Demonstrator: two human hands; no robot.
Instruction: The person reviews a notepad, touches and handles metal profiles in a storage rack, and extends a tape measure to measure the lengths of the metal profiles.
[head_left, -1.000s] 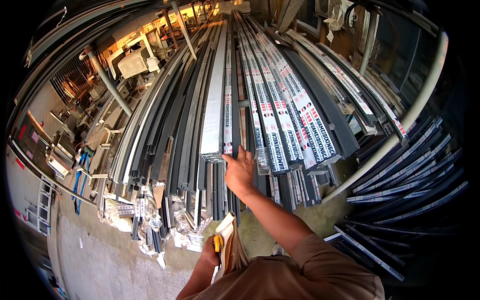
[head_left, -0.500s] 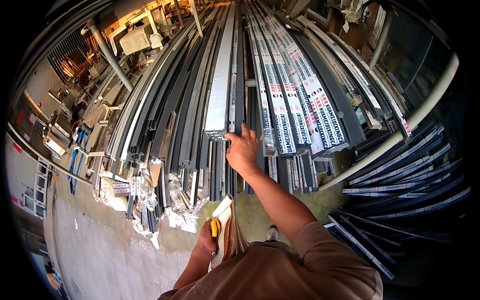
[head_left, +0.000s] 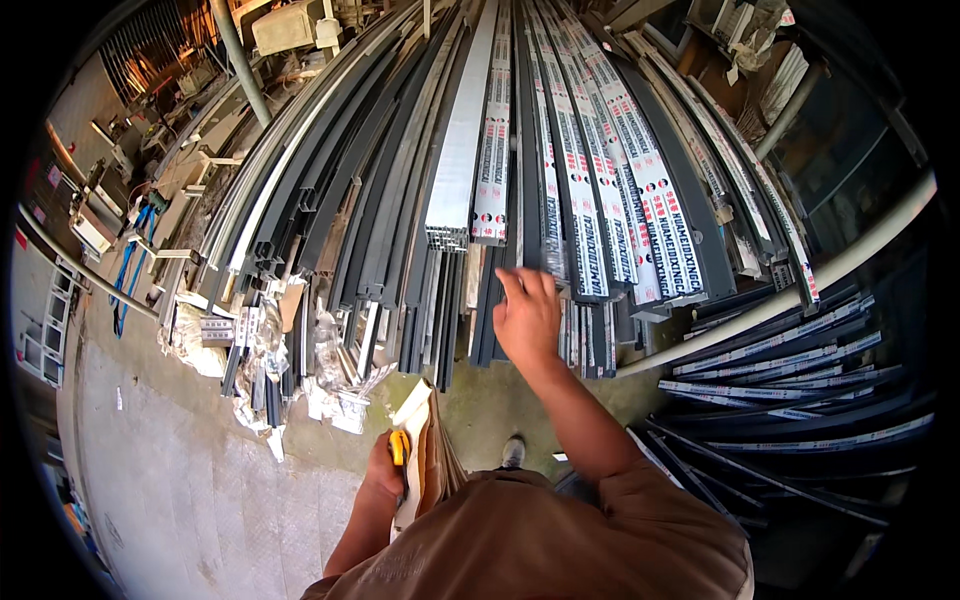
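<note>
Dark-grey profiles (head_left: 485,335) lie lengthwise in the stack, none lifted out. Right grip (head_left: 530,315) at their ends; cannot tell if my fingers clamp anything. Left grip (head_left: 382,466) clamped on yellow tool (head_left: 400,447), beside brown sheets (head_left: 432,455).

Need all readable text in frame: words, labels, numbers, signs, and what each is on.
Wide film strips on dark profiles, centre right: bold dark and red lettering, legible, not copied here.
Film strip beside the silver profile: dark and red print, not copied.
Lower-right strips: print too small to read.
Brown shirt: faint marks, unreadable.
</note>
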